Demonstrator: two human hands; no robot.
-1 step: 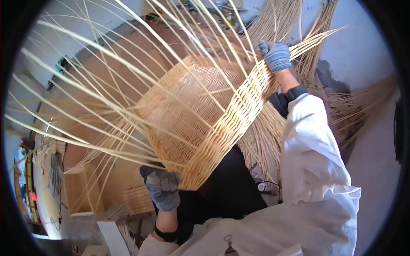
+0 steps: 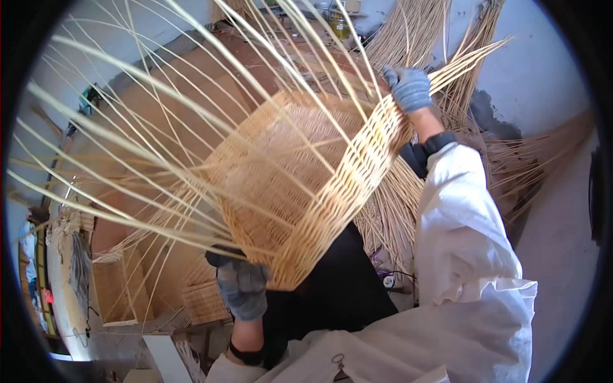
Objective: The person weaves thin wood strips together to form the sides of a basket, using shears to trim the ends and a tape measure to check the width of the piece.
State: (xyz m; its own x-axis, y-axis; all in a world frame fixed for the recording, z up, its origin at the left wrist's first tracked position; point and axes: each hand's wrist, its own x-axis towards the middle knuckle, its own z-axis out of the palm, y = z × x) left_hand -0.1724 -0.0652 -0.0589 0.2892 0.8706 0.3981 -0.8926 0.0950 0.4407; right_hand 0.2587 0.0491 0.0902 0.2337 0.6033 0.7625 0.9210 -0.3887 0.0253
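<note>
A half-woven wicker basket (image 2: 338,188) hangs tilted over my lap, its woven bottom and low walls showing. Long pale upright rods (image 2: 172,80) fan out from its edge to the upper left. At the basket's near left corner, my left hand (image 2: 242,288), in a grey glove, is closed on the wall; its fingertips are partly hidden. My right hand (image 2: 408,88), gloved likewise, grips the far right corner of the wall. Beyond that hand, a bundle of loose weaver ends (image 2: 476,60) sticks out to the right.
Bundles of willow rods (image 2: 408,32) lean on the back wall, and more rods (image 2: 399,223) lie right of my legs. A wooden box (image 2: 121,287) stands on the left, near a small woven piece (image 2: 205,300). A yellowish can (image 2: 340,24) is at the back.
The basket has shifted slightly down in view, with its rods shifting along. Both hands keep their places on it; the view itself has moved a little.
</note>
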